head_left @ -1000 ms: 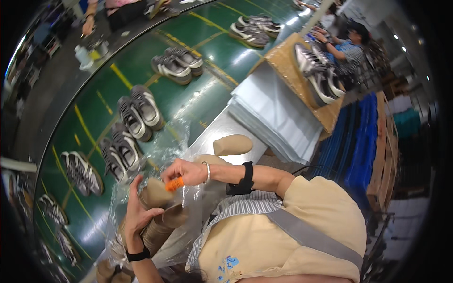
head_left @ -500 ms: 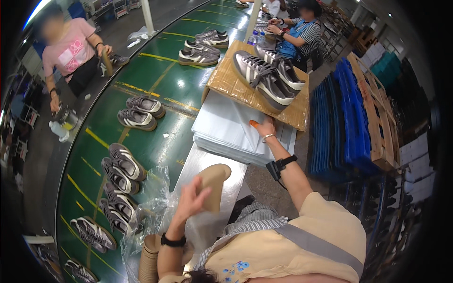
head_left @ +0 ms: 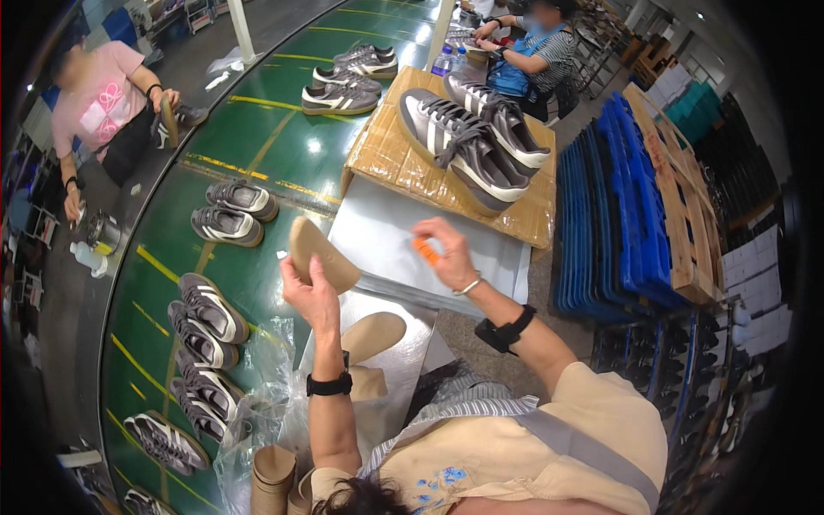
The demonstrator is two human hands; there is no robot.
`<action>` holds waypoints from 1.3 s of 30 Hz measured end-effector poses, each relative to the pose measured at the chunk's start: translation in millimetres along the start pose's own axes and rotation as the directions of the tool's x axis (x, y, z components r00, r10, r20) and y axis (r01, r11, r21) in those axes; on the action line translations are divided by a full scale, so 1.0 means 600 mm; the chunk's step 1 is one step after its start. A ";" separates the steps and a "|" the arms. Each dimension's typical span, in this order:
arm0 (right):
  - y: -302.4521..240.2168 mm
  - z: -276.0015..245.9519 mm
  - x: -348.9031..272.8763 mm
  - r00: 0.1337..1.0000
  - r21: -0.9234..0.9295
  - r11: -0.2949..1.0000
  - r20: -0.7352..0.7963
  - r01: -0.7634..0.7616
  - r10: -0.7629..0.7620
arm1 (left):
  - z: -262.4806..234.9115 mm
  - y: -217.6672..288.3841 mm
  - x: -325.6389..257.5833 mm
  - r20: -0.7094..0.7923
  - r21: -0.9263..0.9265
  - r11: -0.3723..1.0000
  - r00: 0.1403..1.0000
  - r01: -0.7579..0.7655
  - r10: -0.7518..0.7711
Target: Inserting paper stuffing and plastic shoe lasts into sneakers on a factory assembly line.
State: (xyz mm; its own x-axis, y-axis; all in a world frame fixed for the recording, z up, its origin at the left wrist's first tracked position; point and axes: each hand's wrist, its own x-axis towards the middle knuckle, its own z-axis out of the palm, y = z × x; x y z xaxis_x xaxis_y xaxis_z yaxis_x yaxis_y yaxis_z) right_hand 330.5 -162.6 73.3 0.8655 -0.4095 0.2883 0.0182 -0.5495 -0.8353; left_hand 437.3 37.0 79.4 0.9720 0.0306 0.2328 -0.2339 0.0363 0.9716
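Left hand (head_left: 312, 296): grips tan insole (head_left: 336, 268)
Right hand (head_left: 451, 259): over white sheets (head_left: 373, 227), grasp unclear
Green surface (head_left: 262, 287): yellow-lined, carrying grey shoes (head_left: 227, 225)
Blue pallets (head_left: 633, 197): beside wooden pallet (head_left: 687, 227)

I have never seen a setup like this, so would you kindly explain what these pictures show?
There is no robot here: a person works with their own two hands. Every picture comes from one wide fisheye camera on that person's head, looking down, which is why straight edges bend near the rim. The left hand holds a tan, insole-shaped piece. The right hand, with orange covering on its fingers, is over a stack of pale sheets; whether it grips anything is unclear. Grey sneakers stand on the green surface, and another pair sits on a cardboard box.
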 end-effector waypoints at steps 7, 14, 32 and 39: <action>0.093 -0.011 0.026 0.958 -0.248 0.930 0.167 0.271 -0.235 | 0.048 -0.003 -0.023 0.136 0.202 0.955 0.972 -0.217 0.192; 0.103 -0.002 0.039 0.915 -0.293 0.888 0.305 0.353 -0.263 | 0.052 -0.059 -0.050 0.302 0.176 0.978 0.951 -0.115 0.057; 0.036 0.031 0.043 0.938 -0.190 0.919 0.103 0.345 -0.331 | -0.001 0.020 -0.041 -0.081 -0.312 0.947 0.991 0.080 -0.110; 0.036 0.049 0.026 0.912 -0.237 0.888 0.218 0.394 -0.347 | 0.007 0.017 -0.048 -0.138 -0.365 0.927 0.979 0.088 -0.147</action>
State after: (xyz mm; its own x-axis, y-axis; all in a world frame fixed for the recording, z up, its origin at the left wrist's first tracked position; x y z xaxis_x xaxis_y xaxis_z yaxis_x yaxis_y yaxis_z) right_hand 359.2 -159.2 45.9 0.8923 -0.0247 0.4508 0.2384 -0.8221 -0.5171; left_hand 407.0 32.2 83.0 0.9835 0.1628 0.0792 -0.1393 0.4013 0.9053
